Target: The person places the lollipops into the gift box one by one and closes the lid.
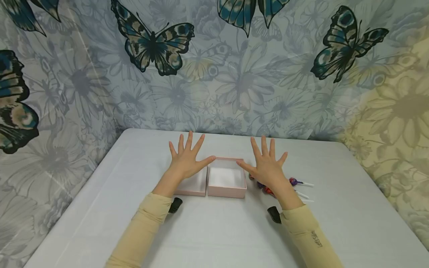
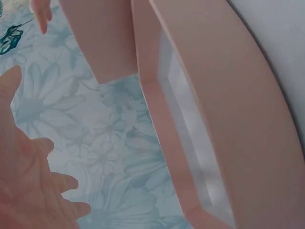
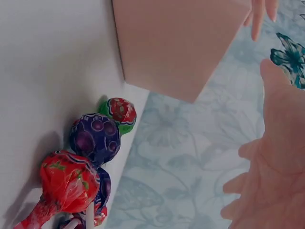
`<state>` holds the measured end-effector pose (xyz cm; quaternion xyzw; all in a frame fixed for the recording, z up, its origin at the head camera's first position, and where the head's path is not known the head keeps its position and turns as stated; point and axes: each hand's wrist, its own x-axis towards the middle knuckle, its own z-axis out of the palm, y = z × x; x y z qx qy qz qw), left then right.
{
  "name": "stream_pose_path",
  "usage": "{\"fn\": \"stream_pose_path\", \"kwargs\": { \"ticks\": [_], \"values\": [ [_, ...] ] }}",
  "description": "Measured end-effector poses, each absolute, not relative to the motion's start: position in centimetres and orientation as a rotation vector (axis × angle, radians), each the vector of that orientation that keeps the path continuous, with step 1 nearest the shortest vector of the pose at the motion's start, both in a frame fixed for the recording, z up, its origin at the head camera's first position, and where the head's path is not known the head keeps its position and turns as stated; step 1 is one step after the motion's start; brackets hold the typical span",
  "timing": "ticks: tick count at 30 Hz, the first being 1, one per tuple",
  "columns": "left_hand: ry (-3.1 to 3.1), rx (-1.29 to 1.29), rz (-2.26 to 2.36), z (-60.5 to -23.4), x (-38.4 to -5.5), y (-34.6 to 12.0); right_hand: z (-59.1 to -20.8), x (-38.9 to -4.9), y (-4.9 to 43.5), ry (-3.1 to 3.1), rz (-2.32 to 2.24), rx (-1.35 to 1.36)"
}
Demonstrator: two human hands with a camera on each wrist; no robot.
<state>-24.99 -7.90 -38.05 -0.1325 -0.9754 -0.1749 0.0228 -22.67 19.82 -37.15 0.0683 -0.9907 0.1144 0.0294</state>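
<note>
Both hands hover over the table with fingers spread and hold nothing. My left hand is above the shallow pink lid, which lies with its white inside facing up. To its right stands a pink box, its top uncovered and its inside white. My right hand is over several wrapped lollipops and partly hides them in the head view. Seen from the right wrist, a red lollipop, a purple lollipop and a green-and-red lollipop lie beside the box.
The white table runs back to a wall covering printed with flowers and butterflies. Black wrist cameras sit under both forearms, at the ends of the yellow sleeves.
</note>
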Motion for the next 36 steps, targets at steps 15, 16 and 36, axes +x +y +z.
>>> {"fn": "stream_pose_path", "kwargs": {
  "ticks": [15,16,36],
  "values": [
    [-2.738,-0.342,-1.436,-38.4,-24.3,-8.4,-37.9,-21.9,21.7,-2.955,0.776,0.306],
    [-2.724,-0.321,-1.482,-38.4,-24.3,-8.5,-37.9,-21.9,21.9,-2.947,0.818,0.315],
    [-2.662,-0.077,-2.074,-38.7,-23.6,-8.3,-38.4,-20.4,23.7,-2.952,1.035,0.257]
  ]
}}
